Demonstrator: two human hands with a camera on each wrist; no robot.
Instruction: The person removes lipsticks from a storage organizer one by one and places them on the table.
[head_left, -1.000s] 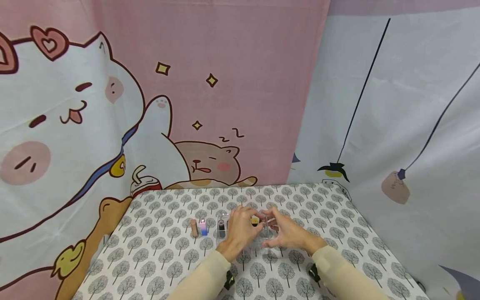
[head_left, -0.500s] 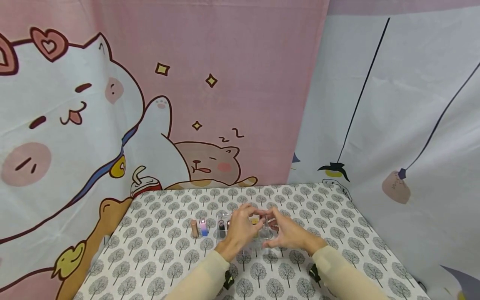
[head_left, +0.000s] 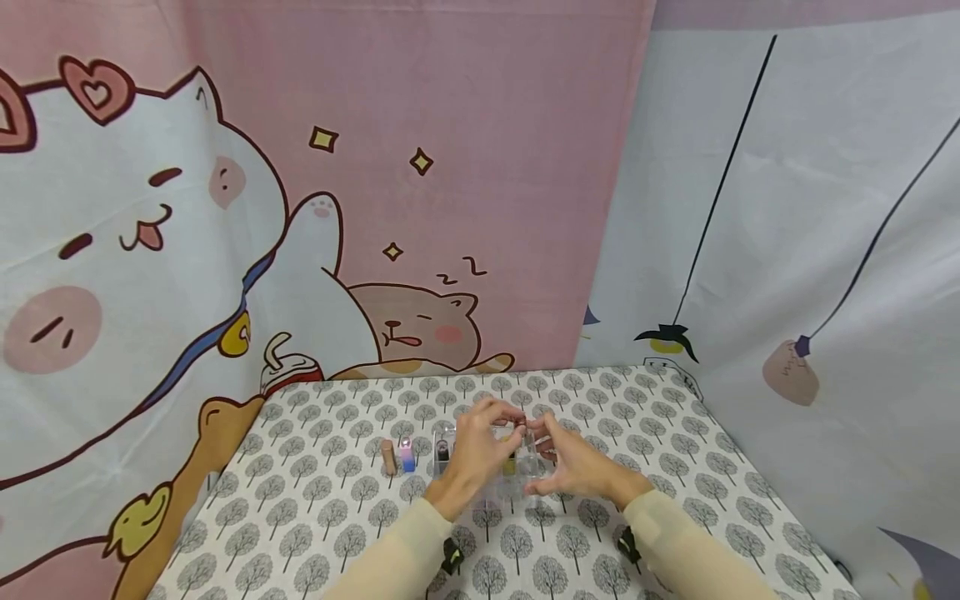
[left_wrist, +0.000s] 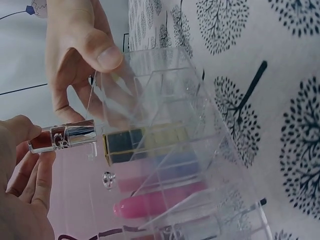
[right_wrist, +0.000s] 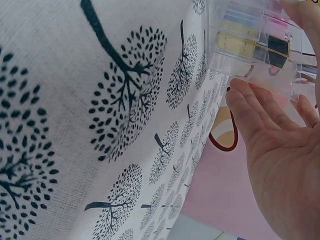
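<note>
Between its thumb and fingers my left hand [head_left: 477, 447] pinches a lip gloss tube [left_wrist: 62, 137], dark red at one end and silver at the other. The tube is held over the top openings of a clear plastic organizer [left_wrist: 165, 57], toward its right end. My right hand [head_left: 576, 463] grips that right end, thumb on the near side and fingers at the far side. Inside the organizer stand a black-and-yellow lipstick [left_wrist: 125, 146], a pink-and-blue lipstick [left_wrist: 131, 175] and a bright pink tube [left_wrist: 160, 200]. In the head view, my left hand hides much of the organizer.
Left of the organizer, a brown lipstick [head_left: 388, 457] and another pink-and-blue lipstick [head_left: 407, 455] stand on the tree-print tablecloth [head_left: 322, 508]. A pink cartoon curtain [head_left: 510, 167] hangs behind the table, and a pale one [head_left: 720, 208] at the right.
My left hand has risen slightly with the lip gloss tube, its wrist shifting a little left. The right hand has stayed almost still at the organizer's end.
</note>
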